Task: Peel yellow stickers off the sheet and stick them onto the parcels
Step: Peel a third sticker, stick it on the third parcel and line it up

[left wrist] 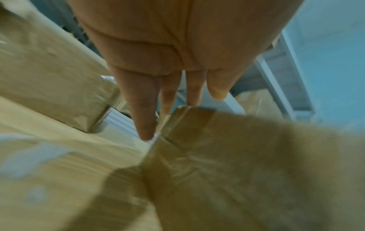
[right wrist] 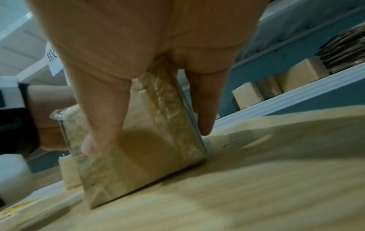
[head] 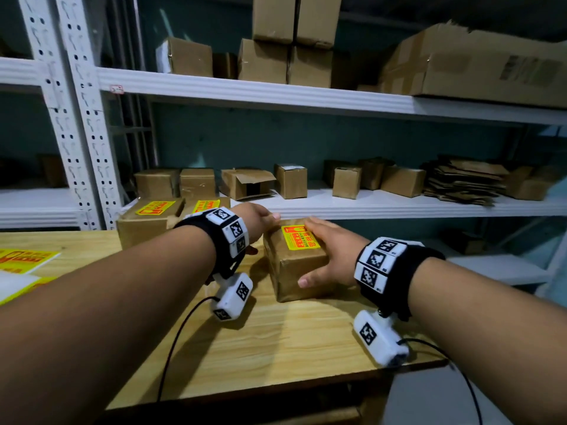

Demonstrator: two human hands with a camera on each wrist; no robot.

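Grips the small parcel (head: pixel 296 273) with the right hand (head: pixel 329 253), thumb pressed on the near face and fingers reaching over the top and down the far side, as seen plainly in the right wrist view. Steadies the same parcel with the left hand (head: pixel 260 222), fingers straight and close together, tips against its far left corner, nothing pinched between them. Keeps the parcel standing on the wooden table (head: pixel 276 342), near the back edge and just in front of the white shelf (head: pixel 383 207). Shows a yellow sticker (head: pixel 300 237) already lying flat on the parcel's top, partly under the right fingers. Appears, then, to be at the close of one sticking round: label on, parcel being set aside or lined up beside the two bigger parcels (head: pixel 144 228) to the left, both already bearing yellow labels. Calls next, most likely, for letting go of this parcel, reaching back to the sticker sheets (head: pixel 26 260) at the table's left edge, lifting a fresh label by a corner with a fine pinch, and fetching an unlabelled box. Cannot tell whether the sticker's hidden edge is pressed down fully.
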